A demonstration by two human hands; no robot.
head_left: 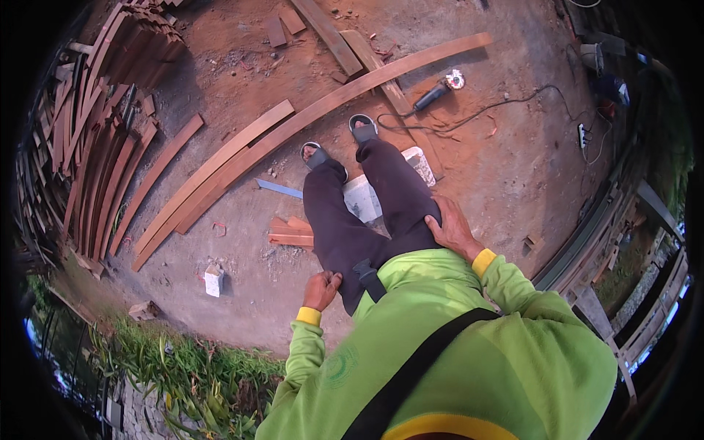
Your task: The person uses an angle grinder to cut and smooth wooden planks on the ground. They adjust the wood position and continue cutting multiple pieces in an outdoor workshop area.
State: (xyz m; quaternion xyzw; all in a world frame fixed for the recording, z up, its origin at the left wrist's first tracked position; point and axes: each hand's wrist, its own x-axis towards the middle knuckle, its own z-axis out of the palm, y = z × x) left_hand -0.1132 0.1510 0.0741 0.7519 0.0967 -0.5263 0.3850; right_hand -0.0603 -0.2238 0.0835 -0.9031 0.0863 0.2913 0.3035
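My left hand [321,289] is at the side of my dark trousers [328,215] by the left hip, fingers curled; what they hold, if anything, is unclear. My right hand [451,227] rests on the right thigh with thumb and fingers apart. A black strap with a buckle [365,276] lies between them. My sandalled feet [363,129] point toward long wooden boards [279,139]. Around my legs are a pale white slab [359,198], a white perforated piece [419,165], a blue strip [279,188] and short reddish wood pieces [286,238].
An angle grinder [433,95] with a cord lies beyond my feet, near a white power strip [582,136]. Stacked timber [110,191] fills the left side. A white block [214,281] sits at lower left by grass [183,352]. Metal and wooden structures [645,293] line the right edge.
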